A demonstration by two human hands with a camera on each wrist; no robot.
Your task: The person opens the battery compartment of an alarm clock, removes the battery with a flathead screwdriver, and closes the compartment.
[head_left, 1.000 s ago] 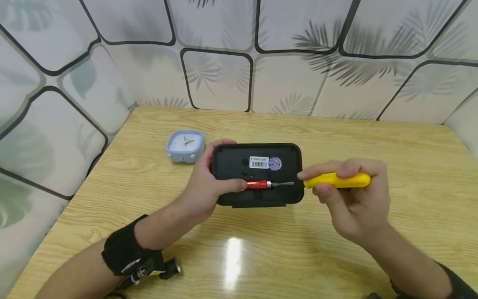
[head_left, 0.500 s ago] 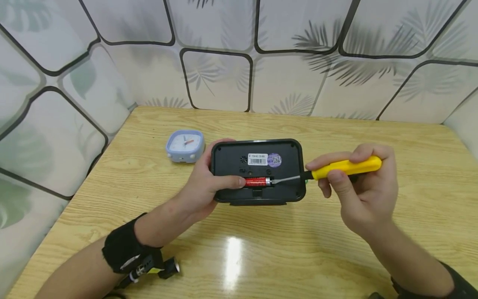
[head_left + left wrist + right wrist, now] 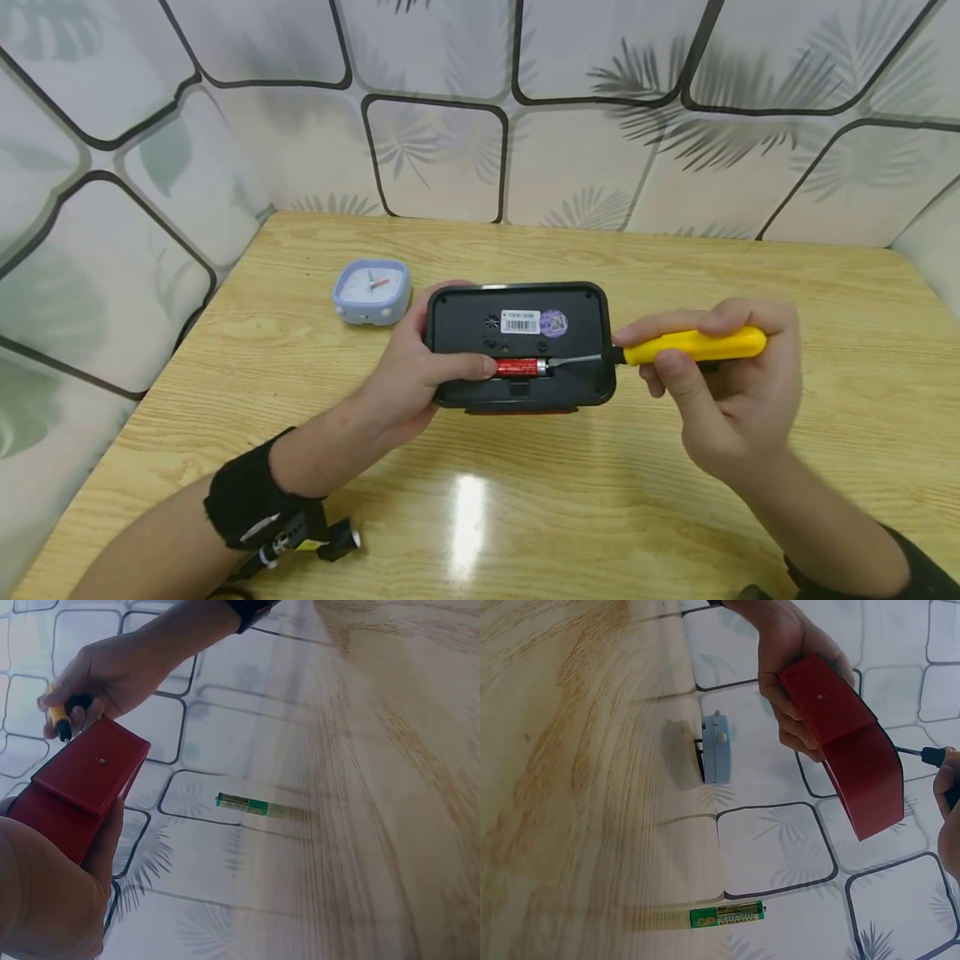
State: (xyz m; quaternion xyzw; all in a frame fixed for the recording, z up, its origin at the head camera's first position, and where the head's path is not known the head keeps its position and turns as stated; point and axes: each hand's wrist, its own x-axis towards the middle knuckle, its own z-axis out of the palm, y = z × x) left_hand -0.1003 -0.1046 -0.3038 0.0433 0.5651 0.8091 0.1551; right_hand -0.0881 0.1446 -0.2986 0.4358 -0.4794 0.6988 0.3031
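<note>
Screwdriver [image 3: 690, 345] levelled slightly; tip apparently at battery [image 3: 519, 367] end.

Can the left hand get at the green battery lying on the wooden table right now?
Probably not: the left hand grips the black-backed red clock with its thumb on the red battery; the green battery lies apart on the wooden table.

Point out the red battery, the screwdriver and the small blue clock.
red battery [image 3: 517, 367], head view, middle of its body.
screwdriver [image 3: 693, 344], head view, yellow handle.
small blue clock [image 3: 372, 289], head view, its face.
</note>
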